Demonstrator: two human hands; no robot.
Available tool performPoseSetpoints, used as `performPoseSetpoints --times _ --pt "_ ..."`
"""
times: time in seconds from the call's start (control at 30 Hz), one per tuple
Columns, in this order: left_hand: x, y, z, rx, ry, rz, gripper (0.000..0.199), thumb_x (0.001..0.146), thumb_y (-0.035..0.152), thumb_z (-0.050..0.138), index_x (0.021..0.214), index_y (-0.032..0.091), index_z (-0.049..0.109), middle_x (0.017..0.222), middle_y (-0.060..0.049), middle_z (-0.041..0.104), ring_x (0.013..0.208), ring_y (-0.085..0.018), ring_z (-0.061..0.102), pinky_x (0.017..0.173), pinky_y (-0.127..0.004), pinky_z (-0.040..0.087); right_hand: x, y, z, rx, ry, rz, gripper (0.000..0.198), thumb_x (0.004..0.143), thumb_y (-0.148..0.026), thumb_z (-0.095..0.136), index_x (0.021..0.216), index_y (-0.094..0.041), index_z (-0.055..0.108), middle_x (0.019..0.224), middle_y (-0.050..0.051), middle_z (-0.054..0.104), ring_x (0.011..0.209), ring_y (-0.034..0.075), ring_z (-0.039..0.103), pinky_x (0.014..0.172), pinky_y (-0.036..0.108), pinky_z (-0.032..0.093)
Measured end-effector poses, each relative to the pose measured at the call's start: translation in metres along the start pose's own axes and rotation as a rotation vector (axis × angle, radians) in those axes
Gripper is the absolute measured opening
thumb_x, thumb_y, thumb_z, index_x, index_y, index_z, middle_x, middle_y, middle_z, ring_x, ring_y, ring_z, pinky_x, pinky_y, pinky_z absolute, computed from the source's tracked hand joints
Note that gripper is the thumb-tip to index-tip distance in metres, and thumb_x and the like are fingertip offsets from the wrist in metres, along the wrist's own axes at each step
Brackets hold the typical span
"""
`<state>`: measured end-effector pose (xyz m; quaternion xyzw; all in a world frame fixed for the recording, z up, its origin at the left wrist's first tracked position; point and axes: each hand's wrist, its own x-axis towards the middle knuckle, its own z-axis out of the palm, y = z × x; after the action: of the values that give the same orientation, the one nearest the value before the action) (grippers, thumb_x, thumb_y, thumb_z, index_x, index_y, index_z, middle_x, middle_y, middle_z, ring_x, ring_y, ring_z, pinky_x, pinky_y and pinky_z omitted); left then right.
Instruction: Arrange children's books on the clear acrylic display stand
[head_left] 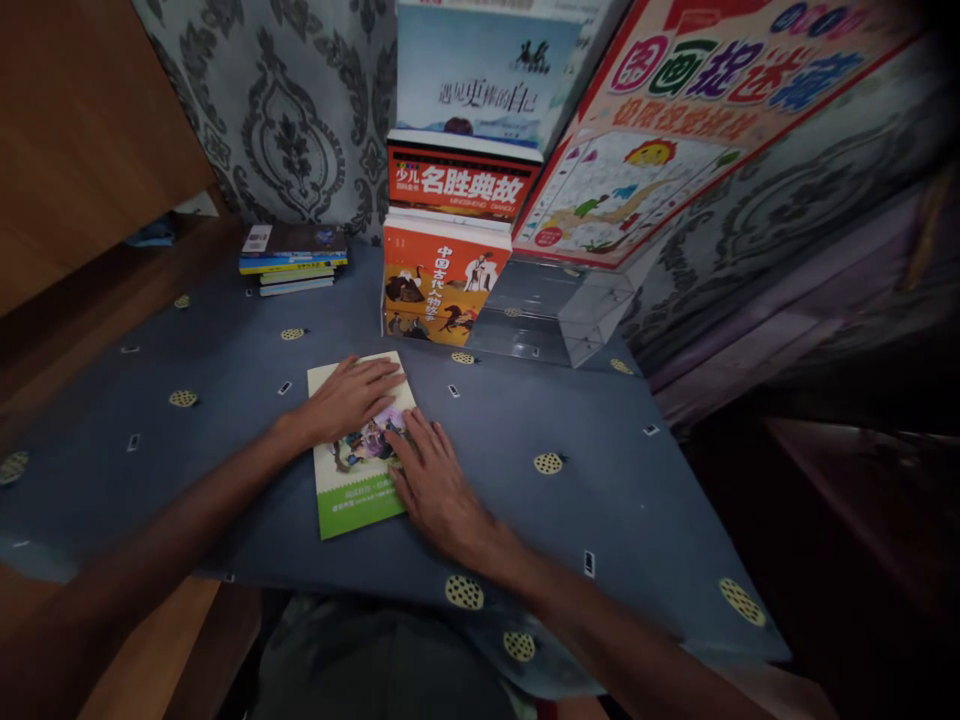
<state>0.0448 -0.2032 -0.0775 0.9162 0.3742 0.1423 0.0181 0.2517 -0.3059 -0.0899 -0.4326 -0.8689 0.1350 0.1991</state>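
A thin book [356, 510] with a cream and green cover lies closed and flat on the cloth-covered table [495, 500]. Across the upper part of its cover rests my left hand [352, 395], fingers stretched out to the right. My right hand [435, 485] lies over the book's right edge, fingers extended onto the picture of figures in the middle. Both hands are open and flat, with nothing gripped. They hide the top and right side of the cover, including most of any title there.
A clear acrylic rack [592, 315] at the back holds several upright books, among them an orange book [442, 280] and a large red picture book [622, 190]. Back left is a small stack of books [294, 258]. Behind hangs a patterned curtain [292, 130]; a wooden panel [90, 130] stands left.
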Motion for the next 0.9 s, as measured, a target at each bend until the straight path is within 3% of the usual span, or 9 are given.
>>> performPoseSetpoints --times 0.23,0.37,0.53,0.67,0.9 --pt "0.010 -0.024 -0.001 0.035 0.037 -0.304 0.042 0.101 0.033 0.038 0.131 0.016 0.061 0.136 -0.017 0.061 0.127 -0.032 0.053 0.107 -0.053 0.039 -0.002 0.010 -0.005 0.179 -0.031 0.026 0.049 0.101 -0.030 0.045 0.148 -0.014 0.045 0.163 0.019 0.031 0.155 0.028 0.019 0.122 0.053 0.029" --pt "-0.014 -0.021 -0.007 0.067 0.135 -0.515 0.043 0.099 0.035 0.041 0.133 0.013 0.057 0.139 -0.023 0.056 0.126 -0.037 0.054 0.104 -0.056 0.041 0.013 0.020 -0.008 0.191 -0.063 0.073 0.056 0.099 -0.030 0.050 0.150 -0.010 0.040 0.162 0.023 0.030 0.153 0.030 0.023 0.122 0.052 0.030" --pt "-0.055 0.006 -0.011 -0.019 0.176 -0.690 0.053 0.097 0.042 0.044 0.142 0.015 0.045 0.137 -0.023 0.057 0.134 -0.041 0.048 0.109 -0.059 0.036 0.039 0.021 -0.004 0.130 -0.013 0.079 0.053 0.100 -0.031 0.047 0.147 -0.008 0.043 0.158 0.026 0.035 0.150 0.032 0.031 0.119 0.057 0.032" --pt "-0.067 0.032 -0.014 -0.247 0.218 -0.737 0.062 0.094 0.050 0.047 0.144 0.014 0.043 0.148 -0.022 0.050 0.143 -0.040 0.038 0.117 -0.056 0.029 0.047 0.016 -0.002 0.111 0.013 0.108 0.053 0.101 -0.033 0.046 0.146 -0.005 0.045 0.158 0.028 0.035 0.148 0.034 0.035 0.119 0.055 0.033" --pt "-0.053 0.049 -0.026 -0.950 0.539 -0.951 0.062 0.082 0.039 0.069 0.138 0.022 0.048 0.138 -0.014 0.060 0.134 -0.032 0.052 0.116 -0.046 0.036 0.040 0.016 0.000 0.089 0.042 0.114 0.054 0.101 -0.032 0.047 0.146 -0.003 0.044 0.158 0.029 0.034 0.149 0.035 0.033 0.119 0.055 0.033"
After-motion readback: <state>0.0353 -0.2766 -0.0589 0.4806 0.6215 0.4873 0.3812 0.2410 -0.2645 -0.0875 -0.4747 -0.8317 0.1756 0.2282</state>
